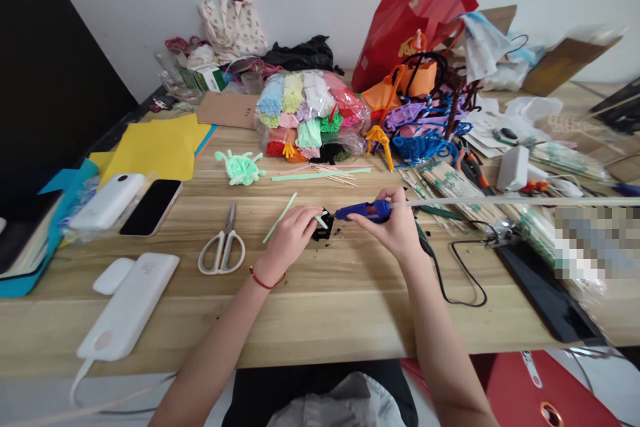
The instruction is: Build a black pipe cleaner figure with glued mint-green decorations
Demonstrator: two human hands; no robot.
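My right hand point(397, 223) is wrapped round a blue hot glue gun point(367, 211), with a long pale glue stick point(500, 201) running out of its back to the right. The gun's nozzle points left at a small black stand point(324, 227) on the table. In my left hand point(295, 230), closed fingers pinch a short mint-green pipe cleaner point(321, 221) close to the nozzle. Another green strip point(280, 217) lies just beyond that hand. White-handled scissors point(223, 243) rest to the left. Farther back sits a curled mint-green pipe cleaner piece point(241, 167).
A plastic bag of coloured pipe cleaner bundles point(310, 117) stands at the back, near a red bag point(415, 13). At left lie yellow sheets point(155, 147), a phone point(151, 207) and a white power bank point(130, 307). A black cable point(453, 273) loops at right, beside packs of sticks point(450, 187).
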